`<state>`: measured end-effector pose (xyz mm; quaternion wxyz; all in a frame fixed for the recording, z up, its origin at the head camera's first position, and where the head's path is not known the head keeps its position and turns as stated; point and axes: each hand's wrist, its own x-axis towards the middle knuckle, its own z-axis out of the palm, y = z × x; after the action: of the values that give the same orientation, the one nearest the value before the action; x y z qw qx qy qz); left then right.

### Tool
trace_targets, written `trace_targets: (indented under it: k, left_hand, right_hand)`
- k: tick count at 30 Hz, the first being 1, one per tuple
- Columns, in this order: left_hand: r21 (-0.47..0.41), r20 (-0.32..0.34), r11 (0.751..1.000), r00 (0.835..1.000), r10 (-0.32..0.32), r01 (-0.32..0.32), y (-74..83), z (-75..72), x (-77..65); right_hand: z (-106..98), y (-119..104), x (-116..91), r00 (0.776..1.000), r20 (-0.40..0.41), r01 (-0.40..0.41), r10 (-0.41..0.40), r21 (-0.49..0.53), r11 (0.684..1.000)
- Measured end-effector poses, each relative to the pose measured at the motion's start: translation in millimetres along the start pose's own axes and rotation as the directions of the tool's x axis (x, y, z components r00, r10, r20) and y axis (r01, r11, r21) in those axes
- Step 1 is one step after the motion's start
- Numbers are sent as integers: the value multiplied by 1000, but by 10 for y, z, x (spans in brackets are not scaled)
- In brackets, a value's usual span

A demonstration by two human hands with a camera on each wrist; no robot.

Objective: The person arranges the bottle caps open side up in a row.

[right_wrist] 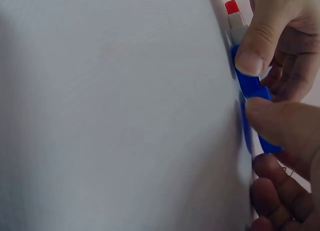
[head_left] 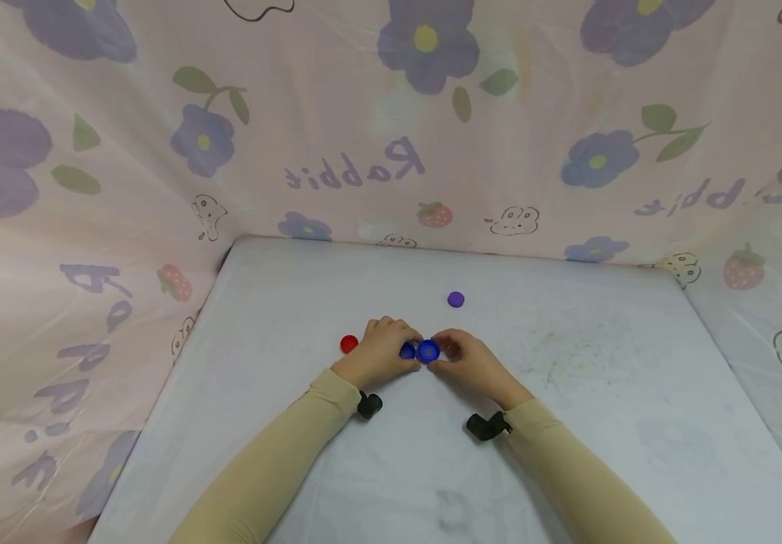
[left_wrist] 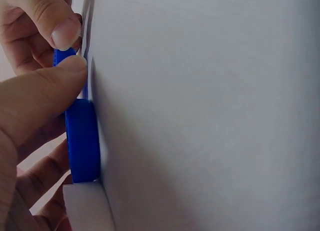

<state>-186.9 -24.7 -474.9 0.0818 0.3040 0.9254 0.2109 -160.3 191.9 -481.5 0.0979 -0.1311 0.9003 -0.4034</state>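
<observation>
In the head view, my right hand (head_left: 472,366) pinches a round blue bottle cap (head_left: 428,350) between thumb and fingers, hollow side up. It appears slightly raised off the table in the right wrist view. Close beside it, my left hand (head_left: 380,353) curls its thumb and fingers round a second blue cap (head_left: 407,350), which lies on the table. The two blue caps meet or overlap at their edges. A white cap (left_wrist: 87,206) stands next to the second blue cap in the left wrist view. A red cap (head_left: 349,344) lies left of the left hand.
A purple cap (head_left: 455,299) lies farther back on the white tabletop (head_left: 601,453). Pale pieces (right_wrist: 237,26) sit between red and blue in the right wrist view. Flower-printed curtains (head_left: 363,113) enclose the table's back and sides. Black wrist cameras (head_left: 486,427) hang below both cuffs.
</observation>
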Motion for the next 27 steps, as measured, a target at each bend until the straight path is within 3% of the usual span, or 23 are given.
trace_targets:
  k: [27]
  left_hand:
    - [14, 3, 1000, 1000, -18, 18, 12, 18, -16]
  right_hand:
    - [34, 13, 29, 1000, 20, 0, 1, -42, 999]
